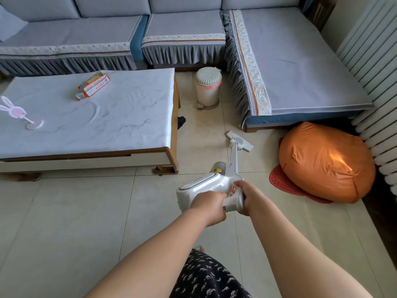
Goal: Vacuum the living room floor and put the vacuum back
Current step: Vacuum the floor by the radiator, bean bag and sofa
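I hold a white cordless stick vacuum (206, 183) in front of me with both hands on its handle. My left hand (209, 204) grips the handle from the left side, below the motor body. My right hand (247, 195) grips the same handle from the right. The wand (234, 155) slopes down and away to the white floor head (239, 141), which lies on the beige tiled floor (86, 211) near the corner of the sofa's chaise section (300, 67).
A low coffee table (96, 117) with a snack packet and a pink bunny stand is at the left. A white pedal bin (208, 88) stands by the sofa. An orange bean bag (324, 162) on a red mat lies right, beside a white radiator (376, 82).
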`<act>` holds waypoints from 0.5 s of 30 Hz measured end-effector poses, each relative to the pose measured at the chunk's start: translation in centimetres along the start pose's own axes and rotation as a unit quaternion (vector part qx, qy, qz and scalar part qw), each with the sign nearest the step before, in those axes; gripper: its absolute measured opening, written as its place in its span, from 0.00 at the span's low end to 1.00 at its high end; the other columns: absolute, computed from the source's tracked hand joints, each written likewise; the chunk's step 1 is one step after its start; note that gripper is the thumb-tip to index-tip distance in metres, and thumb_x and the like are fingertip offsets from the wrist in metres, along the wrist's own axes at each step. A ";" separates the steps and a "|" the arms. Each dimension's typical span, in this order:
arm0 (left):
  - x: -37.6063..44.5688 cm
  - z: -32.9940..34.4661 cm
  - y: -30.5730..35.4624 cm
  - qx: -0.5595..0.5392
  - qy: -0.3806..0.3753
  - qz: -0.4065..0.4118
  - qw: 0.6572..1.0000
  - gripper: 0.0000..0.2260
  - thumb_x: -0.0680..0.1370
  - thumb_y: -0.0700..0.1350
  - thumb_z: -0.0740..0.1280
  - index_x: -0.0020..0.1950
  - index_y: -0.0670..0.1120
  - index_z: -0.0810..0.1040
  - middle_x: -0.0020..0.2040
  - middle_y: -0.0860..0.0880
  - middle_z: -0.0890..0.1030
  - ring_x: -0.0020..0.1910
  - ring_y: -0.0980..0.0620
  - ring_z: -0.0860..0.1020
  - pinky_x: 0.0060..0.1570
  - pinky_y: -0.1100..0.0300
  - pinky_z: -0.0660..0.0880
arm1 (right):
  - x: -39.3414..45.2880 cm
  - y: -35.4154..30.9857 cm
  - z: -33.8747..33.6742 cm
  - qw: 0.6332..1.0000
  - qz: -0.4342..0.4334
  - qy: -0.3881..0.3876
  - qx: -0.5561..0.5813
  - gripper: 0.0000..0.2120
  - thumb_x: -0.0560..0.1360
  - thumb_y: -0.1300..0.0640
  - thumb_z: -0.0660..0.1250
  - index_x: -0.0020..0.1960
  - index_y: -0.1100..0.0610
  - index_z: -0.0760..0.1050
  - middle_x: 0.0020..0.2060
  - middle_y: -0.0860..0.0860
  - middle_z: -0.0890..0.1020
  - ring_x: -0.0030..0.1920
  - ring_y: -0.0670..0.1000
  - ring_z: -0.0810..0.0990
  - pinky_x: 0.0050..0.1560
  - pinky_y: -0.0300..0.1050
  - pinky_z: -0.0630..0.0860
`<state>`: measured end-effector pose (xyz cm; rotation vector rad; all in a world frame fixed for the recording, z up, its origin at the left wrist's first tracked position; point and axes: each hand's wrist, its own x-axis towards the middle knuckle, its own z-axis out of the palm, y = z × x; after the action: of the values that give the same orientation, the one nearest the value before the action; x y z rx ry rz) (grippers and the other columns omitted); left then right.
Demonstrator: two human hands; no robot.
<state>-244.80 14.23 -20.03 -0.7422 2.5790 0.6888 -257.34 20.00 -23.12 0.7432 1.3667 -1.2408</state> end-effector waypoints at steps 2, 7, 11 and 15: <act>-0.9 0.6 0.8 0.010 -0.003 -0.003 1.000 0.15 0.73 0.45 0.64 0.59 0.53 0.75 0.51 0.47 0.80 0.51 0.43 0.78 0.42 0.59 0.70 | -0.4 0.9 -1.1 1.000 0.003 -0.001 0.005 0.10 0.76 0.59 0.65 0.36 0.57 0.71 0.21 0.49 0.74 0.24 0.47 0.73 0.35 0.39 0.73; -3.4 1.4 2.6 0.062 -0.013 0.004 0.998 0.13 0.72 0.45 0.63 0.56 0.52 0.76 0.48 0.48 0.79 0.48 0.43 0.78 0.40 0.59 0.68 | -2.0 3.0 -3.6 1.000 0.014 -0.014 0.016 0.08 0.74 0.58 0.66 0.37 0.56 0.72 0.23 0.49 0.76 0.25 0.48 0.75 0.42 0.41 0.75; -4.7 1.8 4.4 0.120 -0.024 0.020 0.992 0.09 0.72 0.42 0.63 0.52 0.49 0.76 0.46 0.47 0.79 0.44 0.44 0.78 0.38 0.58 0.69 | -2.8 4.5 -5.9 0.998 0.023 -0.038 0.054 0.08 0.75 0.58 0.66 0.37 0.57 0.71 0.21 0.49 0.75 0.19 0.48 0.75 0.34 0.42 0.76; -4.4 2.2 6.2 0.158 -0.030 0.043 0.986 0.09 0.73 0.41 0.63 0.52 0.47 0.76 0.45 0.46 0.79 0.44 0.43 0.78 0.38 0.57 0.71 | -2.1 4.3 -7.9 0.990 0.034 -0.069 0.120 0.08 0.75 0.60 0.64 0.38 0.58 0.69 0.21 0.50 0.73 0.18 0.47 0.71 0.29 0.38 0.74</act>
<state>-244.40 21.70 -17.60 -0.5015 2.5896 0.3085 -255.28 28.98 -23.37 0.8458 1.0821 -1.3905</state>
